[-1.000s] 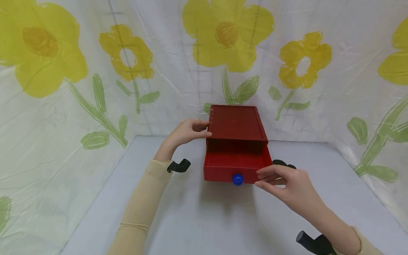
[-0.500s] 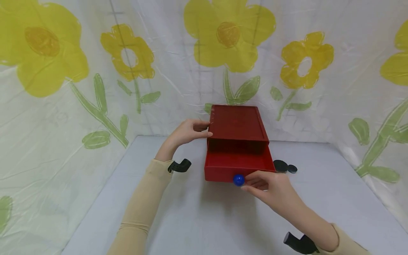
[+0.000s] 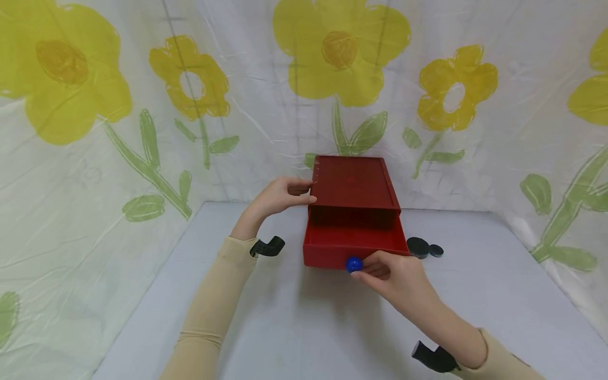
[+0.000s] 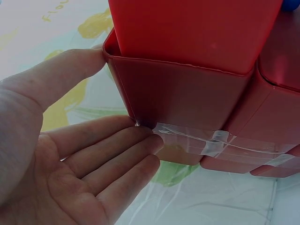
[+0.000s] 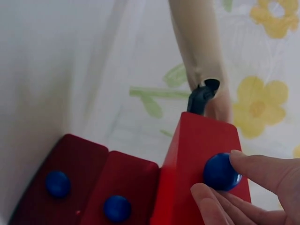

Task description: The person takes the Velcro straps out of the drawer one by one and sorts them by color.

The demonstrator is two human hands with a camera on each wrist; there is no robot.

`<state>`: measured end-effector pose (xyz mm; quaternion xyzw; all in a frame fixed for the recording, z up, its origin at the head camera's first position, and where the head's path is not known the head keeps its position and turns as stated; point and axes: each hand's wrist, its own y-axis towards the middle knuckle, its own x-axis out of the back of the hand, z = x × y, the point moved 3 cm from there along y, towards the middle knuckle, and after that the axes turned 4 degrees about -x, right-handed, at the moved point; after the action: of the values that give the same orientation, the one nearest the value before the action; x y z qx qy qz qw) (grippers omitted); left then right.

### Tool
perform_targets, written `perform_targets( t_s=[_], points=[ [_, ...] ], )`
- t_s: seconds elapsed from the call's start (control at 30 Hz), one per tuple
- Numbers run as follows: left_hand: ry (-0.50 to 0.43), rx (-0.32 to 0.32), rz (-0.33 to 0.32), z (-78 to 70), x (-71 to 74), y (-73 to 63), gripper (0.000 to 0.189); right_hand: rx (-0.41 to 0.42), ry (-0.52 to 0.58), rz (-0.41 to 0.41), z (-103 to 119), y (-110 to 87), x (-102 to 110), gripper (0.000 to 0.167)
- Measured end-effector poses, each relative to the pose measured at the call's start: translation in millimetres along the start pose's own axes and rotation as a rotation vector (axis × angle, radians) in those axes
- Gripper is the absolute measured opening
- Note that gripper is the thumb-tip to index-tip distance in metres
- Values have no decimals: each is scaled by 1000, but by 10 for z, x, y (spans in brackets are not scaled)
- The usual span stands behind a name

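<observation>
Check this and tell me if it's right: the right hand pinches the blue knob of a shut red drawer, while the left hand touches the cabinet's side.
One thing is wrong: the red drawer is not shut. The head view shows it pulled out of the cabinet. The right hand does pinch the blue knob, and the left hand touches the cabinet's side.

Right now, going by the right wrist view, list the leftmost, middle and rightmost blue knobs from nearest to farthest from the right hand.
1. Rightmost knob: on the pulled-out drawer, between the right hand's thumb and fingers.
2. Middle knob: picture left of that drawer.
3. Leftmost knob: farther toward the picture's left edge.
</observation>
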<state>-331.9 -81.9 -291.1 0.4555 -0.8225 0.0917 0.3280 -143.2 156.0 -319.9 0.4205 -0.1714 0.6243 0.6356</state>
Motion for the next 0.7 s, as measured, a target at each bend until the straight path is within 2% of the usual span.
perform_targets(
  t_s=[0.3, 0.5, 0.7],
  points=[
    [-6, 15, 2, -15, 13, -4, 63, 18, 0, -24, 4, 84, 14, 21],
    [-12, 18, 4, -29, 18, -16, 63, 25, -3, -68, -90, 236, -17, 21],
    [-19, 24, 10, -26, 7, -19, 64, 8, 1, -65, -161, 371, -45, 24]
  ],
)
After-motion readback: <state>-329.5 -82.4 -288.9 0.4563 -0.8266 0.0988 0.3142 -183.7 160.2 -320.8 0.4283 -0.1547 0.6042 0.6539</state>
